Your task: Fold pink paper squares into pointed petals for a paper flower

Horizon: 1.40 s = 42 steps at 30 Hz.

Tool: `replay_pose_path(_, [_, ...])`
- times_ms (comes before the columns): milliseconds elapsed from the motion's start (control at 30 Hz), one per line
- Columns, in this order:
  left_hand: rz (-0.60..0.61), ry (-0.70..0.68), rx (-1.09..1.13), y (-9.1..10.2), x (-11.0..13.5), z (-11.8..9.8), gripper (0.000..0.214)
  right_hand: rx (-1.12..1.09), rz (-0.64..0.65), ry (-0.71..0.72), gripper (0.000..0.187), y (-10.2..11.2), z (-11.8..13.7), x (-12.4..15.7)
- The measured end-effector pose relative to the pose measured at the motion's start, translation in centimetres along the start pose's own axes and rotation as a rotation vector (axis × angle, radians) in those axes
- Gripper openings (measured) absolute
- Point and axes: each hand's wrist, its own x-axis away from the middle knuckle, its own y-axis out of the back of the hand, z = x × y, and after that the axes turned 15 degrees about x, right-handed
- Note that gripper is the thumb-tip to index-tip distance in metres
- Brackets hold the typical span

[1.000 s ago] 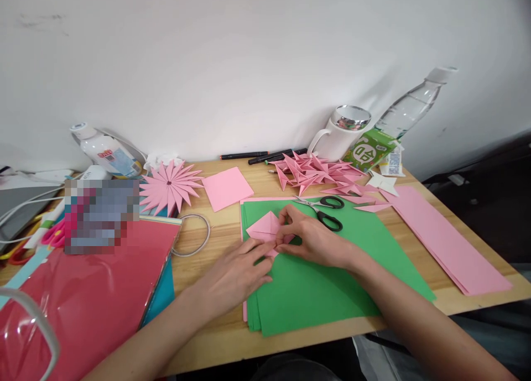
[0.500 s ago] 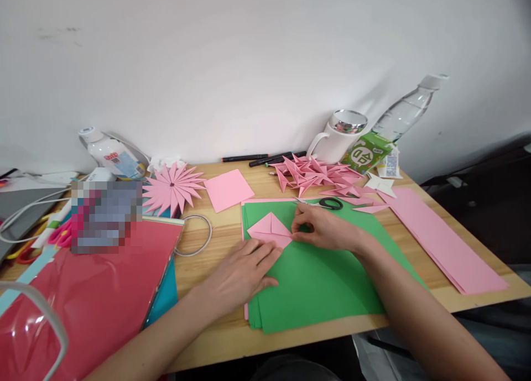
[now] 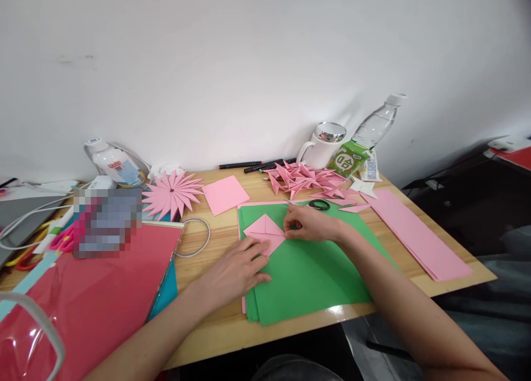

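A pink origami paper [image 3: 264, 226], partly folded with creases meeting at its top point, lies on a stack of green paper [image 3: 315, 281]. My left hand [image 3: 237, 267] rests flat over the lower left part of the pink paper, fingers stretched out and covering its edge. At the paper's right corner, my right hand [image 3: 313, 223] pinches with thumb and forefinger. Black-handled scissors [image 3: 319, 204] lie just behind my right hand, their blades partly hidden. A pile of folded pink pointed pieces [image 3: 305, 179] sits farther back.
At the back left are a pink paper pinwheel shape [image 3: 172, 191] and a pink square [image 3: 226, 194]. A white mug [image 3: 322, 147], green box [image 3: 348, 158] and clear bottle [image 3: 376, 121] stand near the wall. Pink strips [image 3: 418, 234] lie right, a red folder [image 3: 108, 281] left, beside a tape ring [image 3: 207, 231].
The camera view has shifted slightly, so things on the right appear farther left. Both hands keep nearly the same pose on the pink paper.
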Motion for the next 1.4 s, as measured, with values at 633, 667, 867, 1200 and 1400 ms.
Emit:
replay_pose_path(633, [-0.008, 0.017, 0.138, 0.4, 1.2, 0.4, 0.023, -0.238, -0.109, -0.205, 0.035, -0.9, 2.4, -3.2])
replay_pose_path(667, [-0.012, 0.013, 0.145, 0.5, 1.2, 0.4, 0.023, -0.251, -0.123, -0.195, 0.035, -1.1, 2.3, -3.2])
replay_pose_path(867, [-0.049, -0.043, 0.142, 0.1, 1.3, 0.6, 0.022, -0.366, -0.204, -0.075, 0.036, -1.7, 2.2, -3.2])
replay_pose_path(1200, [-0.098, -0.044, -0.011, 0.5, 1.4, 1.4, 0.023, -0.147, -0.274, 0.137, 0.016, -0.9, 3.8, -2.1])
replay_pose_path(1400, [-0.134, 0.028, 0.105, 1.1, 1.7, 1.6, 0.021, 0.095, -0.293, 0.221, 0.013, -1.5, 6.7, 1.0])
